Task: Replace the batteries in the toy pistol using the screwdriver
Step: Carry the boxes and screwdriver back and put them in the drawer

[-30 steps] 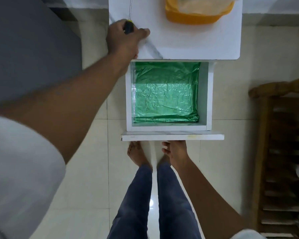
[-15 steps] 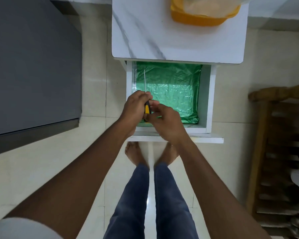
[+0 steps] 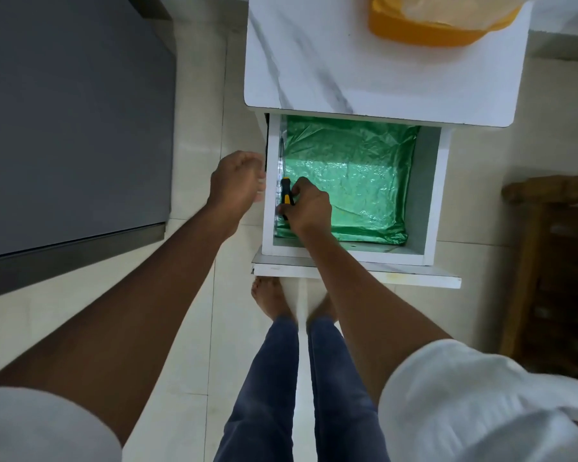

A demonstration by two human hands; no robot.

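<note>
My right hand (image 3: 309, 208) grips the black and yellow handle of the screwdriver (image 3: 285, 192) inside the open white drawer (image 3: 434, 195), along its left wall. The thin metal shaft points away from me toward the drawer's back. My left hand (image 3: 236, 183) hovers just outside the drawer's left wall, fingers loosely curled, holding nothing. A green plastic sheet (image 3: 357, 168) lines the drawer's bottom. No toy pistol or batteries are visible.
The drawer hangs out from a white marble-patterned table (image 3: 314, 61) with a yellow tub (image 3: 414, 31) at its far edge. A dark grey cabinet (image 3: 64, 111) stands at the left and a wooden rack (image 3: 548, 261) at the right. My bare feet (image 3: 271, 298) are below the drawer front.
The screwdriver went from the tabletop in my left hand down into the drawer and over to my right hand. My left hand let go and moved out to the left.
</note>
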